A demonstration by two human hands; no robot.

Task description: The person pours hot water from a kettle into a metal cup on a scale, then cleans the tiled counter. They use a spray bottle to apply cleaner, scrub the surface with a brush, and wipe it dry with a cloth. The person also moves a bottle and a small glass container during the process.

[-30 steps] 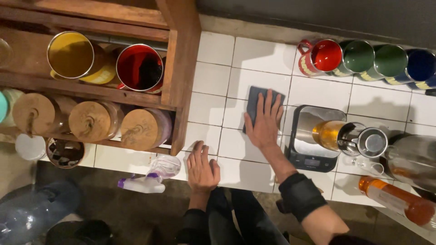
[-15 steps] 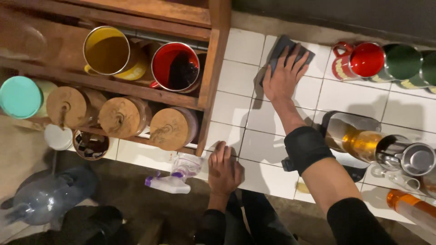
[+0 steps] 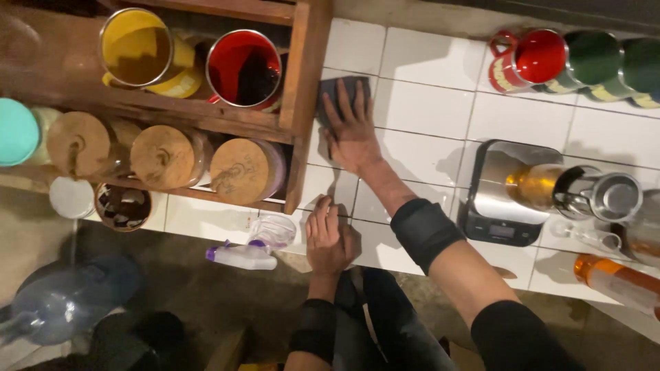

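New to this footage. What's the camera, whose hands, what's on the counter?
One camera, worn on a person's head, looks straight down. No machine: two bare hands. The right hand presses a dark cloth flat on the white tiled counter, beside a wooden shelf of mugs and wood-lidded jars. The left hand rests flat at the counter's front edge, holding nothing, next to a spray bottle. Further right sit a small scale carrying a metal kettle, and a row of coloured mugs.

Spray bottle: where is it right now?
In the head view the spray bottle lies on its side at the tiled counter's near edge, just left of the left hand and below the wooden shelf.
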